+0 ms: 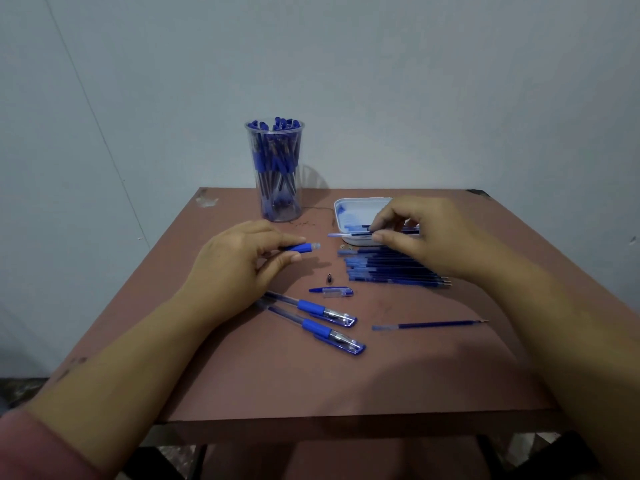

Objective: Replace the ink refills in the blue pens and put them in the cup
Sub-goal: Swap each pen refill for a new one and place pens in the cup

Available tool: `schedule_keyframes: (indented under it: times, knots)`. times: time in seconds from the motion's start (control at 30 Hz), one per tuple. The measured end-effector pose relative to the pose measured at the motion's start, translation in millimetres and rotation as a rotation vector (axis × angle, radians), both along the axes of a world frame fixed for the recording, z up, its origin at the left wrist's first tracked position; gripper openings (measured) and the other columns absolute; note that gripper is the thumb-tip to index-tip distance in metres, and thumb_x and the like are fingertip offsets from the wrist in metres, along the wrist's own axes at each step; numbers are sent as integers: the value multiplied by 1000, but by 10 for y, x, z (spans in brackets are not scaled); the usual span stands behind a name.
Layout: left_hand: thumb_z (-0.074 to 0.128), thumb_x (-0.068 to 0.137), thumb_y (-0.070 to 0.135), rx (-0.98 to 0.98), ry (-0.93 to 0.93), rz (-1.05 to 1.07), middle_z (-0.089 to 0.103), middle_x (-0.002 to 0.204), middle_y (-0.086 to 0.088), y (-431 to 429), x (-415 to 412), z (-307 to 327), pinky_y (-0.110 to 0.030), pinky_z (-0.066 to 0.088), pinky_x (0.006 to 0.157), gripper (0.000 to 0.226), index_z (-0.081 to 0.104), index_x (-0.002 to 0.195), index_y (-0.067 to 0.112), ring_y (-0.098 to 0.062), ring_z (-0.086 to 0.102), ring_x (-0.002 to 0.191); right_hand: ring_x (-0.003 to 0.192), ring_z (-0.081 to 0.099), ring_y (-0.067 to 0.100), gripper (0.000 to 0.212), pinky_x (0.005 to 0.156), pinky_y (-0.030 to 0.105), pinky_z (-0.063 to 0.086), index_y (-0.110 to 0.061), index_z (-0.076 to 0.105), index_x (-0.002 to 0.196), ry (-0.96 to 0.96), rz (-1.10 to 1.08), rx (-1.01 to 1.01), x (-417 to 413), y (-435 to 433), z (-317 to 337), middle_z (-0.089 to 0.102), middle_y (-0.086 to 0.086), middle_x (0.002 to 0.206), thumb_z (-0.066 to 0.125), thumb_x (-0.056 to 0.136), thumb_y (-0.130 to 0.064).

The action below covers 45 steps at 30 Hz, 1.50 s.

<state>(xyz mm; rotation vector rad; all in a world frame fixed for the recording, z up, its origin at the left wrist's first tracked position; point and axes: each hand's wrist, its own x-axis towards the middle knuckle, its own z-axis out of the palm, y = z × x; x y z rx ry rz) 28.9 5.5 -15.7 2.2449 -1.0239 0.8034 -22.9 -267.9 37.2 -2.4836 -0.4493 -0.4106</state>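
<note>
We had one wide-angle view, worn on the person's head, facing forward and down over the table (346, 382). It sat close: the left forearm (114, 358) and right forearm (571, 341) filled the near corners, and the wall (415, 81) behind the cup (252, 150) filled the far half.

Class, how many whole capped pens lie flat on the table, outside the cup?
2. The far pen lies beside the left hand; the near pen lies alongside it, closer to the person. None seems hidden.

A reddish-brown desk (242, 393) with scuffed far corners stands against a pale grey wall (415, 81); a white tray (362, 200) lies on it.
</note>
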Motion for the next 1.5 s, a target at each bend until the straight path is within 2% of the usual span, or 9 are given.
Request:
schedule_keyframes:
  times: [0.2,0.7,0.9,1.03,1.2,1.3,1.37,1.43,1.5]
  knots:
    - [53,91,51,12,13,0,48,83,33,-11,-20,-4,-11,38,71,36,74,111,29,2,48,78,78,60,3,23,73,11,43,-37,63,81,-55,14,127,-68,34,-267,67,-15,79,72,85,-16]
    - [62,89,41,-35,25,25,52,81,32,-4,15,-9,-3,36,71,28,75,109,27,2,49,76,71,57,3,16,69,13,45,-31,66,81,-58,23,203,-48,129,-301,66,-9,76,73,85,-17]
    - [62,89,41,-38,37,36,52,81,29,3,21,-18,-11,38,69,27,75,109,28,2,48,77,71,59,2,18,69,12,46,-34,66,79,-12,40,213,-77,164,-301,67,-11,75,73,84,-18]
    - [61,89,43,-47,47,24,54,82,26,5,22,-19,-12,39,69,28,75,109,28,1,51,77,74,60,10,18,71,17,49,-35,66,80,22,52,191,-83,164,-291,69,-4,80,72,85,-19]
    - [57,90,49,19,49,-46,54,83,28,30,23,-7,-16,44,72,33,75,109,29,2,52,78,79,58,1,25,74,17,44,-42,64,80,-43,38,134,-47,135,-326,66,-18,80,71,86,-19]
    - [56,90,49,65,38,-83,56,85,24,-14,-13,3,-23,50,73,33,74,111,30,2,54,80,84,57,6,20,76,22,44,-43,66,85,-119,66,49,-1,220,-372,64,-19,81,71,86,-23]
    - [56,90,49,70,25,-83,56,87,23,-35,-24,7,-24,50,73,34,74,111,30,2,54,80,85,54,5,12,75,16,41,-36,70,93,-159,89,6,22,280,-392,63,-20,81,71,86,-26]
    - [56,90,49,50,27,-77,57,87,23,-29,-16,5,-24,51,73,34,74,111,29,1,54,81,88,53,3,19,78,13,39,-38,68,103,-194,93,-25,20,282,-381,62,-21,87,70,85,-33]
    - [56,90,48,28,30,-66,58,88,22,-12,-7,2,-24,51,73,34,74,111,28,0,55,81,94,53,5,29,84,23,43,-46,57,110,-202,59,-21,3,212,-377,61,-20,95,68,83,-43]
